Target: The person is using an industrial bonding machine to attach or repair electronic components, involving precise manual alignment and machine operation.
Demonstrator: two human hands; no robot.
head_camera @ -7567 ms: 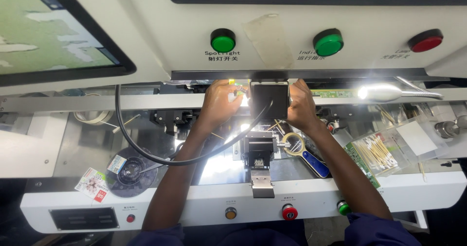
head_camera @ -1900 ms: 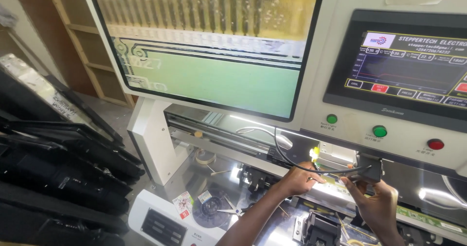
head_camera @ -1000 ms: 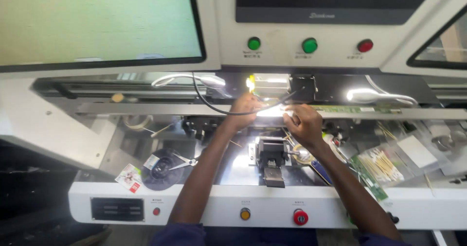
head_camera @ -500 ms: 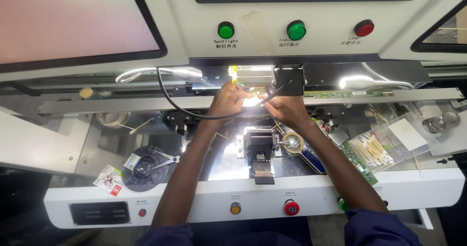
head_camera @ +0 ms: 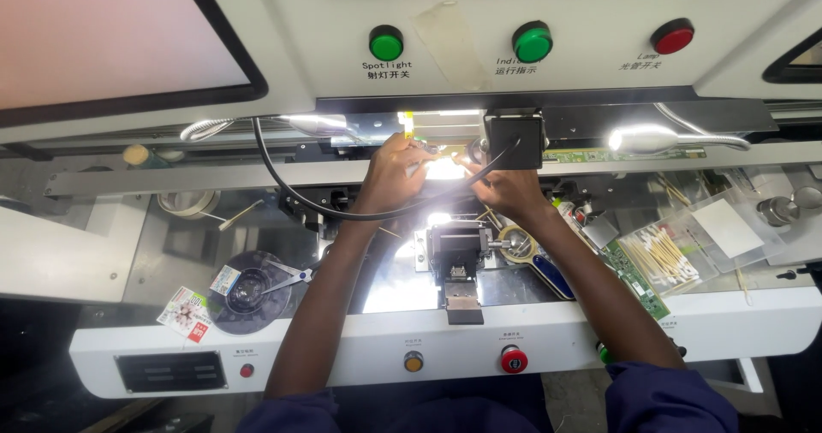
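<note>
Both hands up at the machine's back rail: left hand [head_camera: 396, 172] and right hand [head_camera: 507, 189] pinching a thin yellowish flex strip [head_camera: 445, 153] beside the black square camera block [head_camera: 514, 139], seating unfinished.

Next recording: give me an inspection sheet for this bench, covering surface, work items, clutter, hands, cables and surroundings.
Surface: shiny metal machine bed, strongly lit at the middle.
Work items: black box-shaped camera head on the rail; black clamp fixture below; the small part at the fingertips is lost in glare.
Clutter: clear bag of cotton swabs, green circuit strip, roll of tape, scissors on a dark round disc.
Hands: left hand and right hand both raised at the lit spot; grips cannot be told.
Cables: black cable loops from the rail to the camera head.
Surroundings: white control panel with two green round buttons and one red; monitor at left.
</note>
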